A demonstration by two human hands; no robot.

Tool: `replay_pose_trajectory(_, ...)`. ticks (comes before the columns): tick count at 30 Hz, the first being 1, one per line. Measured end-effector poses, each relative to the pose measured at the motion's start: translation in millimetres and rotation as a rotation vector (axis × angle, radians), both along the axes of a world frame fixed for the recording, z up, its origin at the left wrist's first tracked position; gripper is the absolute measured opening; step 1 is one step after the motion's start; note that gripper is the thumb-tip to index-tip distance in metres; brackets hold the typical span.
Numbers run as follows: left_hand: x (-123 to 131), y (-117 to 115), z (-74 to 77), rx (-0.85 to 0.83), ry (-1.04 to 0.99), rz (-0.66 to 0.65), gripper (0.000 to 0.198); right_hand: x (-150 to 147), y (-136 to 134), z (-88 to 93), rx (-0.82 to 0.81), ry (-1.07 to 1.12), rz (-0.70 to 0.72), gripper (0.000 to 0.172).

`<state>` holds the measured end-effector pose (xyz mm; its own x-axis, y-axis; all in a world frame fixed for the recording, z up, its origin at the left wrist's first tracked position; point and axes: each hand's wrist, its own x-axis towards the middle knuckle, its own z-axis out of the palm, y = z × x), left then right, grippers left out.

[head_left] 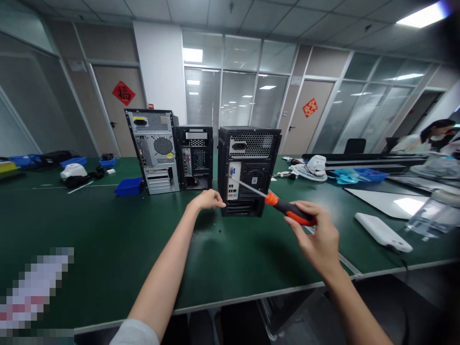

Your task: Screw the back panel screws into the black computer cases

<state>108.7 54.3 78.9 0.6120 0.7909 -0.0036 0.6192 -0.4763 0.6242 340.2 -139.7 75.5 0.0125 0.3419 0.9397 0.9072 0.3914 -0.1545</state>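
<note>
A black computer case (247, 206) stands on the green table with its back panel facing me. My right hand (316, 235) grips an orange and black screwdriver (287, 208). Its metal shaft points left, and the tip appears at the light port plate (233, 184), by the blue port; whether it touches is unclear. At the lower left edge of the case is my left hand (208, 199), fingers curled and fingertips against the case, some of them hidden. A tiny dark piece (220, 231), perhaps a screw, lies on the table in front.
Left of the case stand a silver computer tower (158, 153) and another black one (196, 158), beside a blue bin (128, 187). On the right lie a white device (383, 232), a clear jar (436, 213) and a white panel (388, 201). Another person (427, 139) sits far right.
</note>
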Motion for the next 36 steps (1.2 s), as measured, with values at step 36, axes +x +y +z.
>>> replay_pose_trajectory(36,-13.9,-44.8,-75.3,0.002,-0.362,-0.025,0.013,13.8,-7.7,-135.4,-0.505,0.408,0.044,0.03)
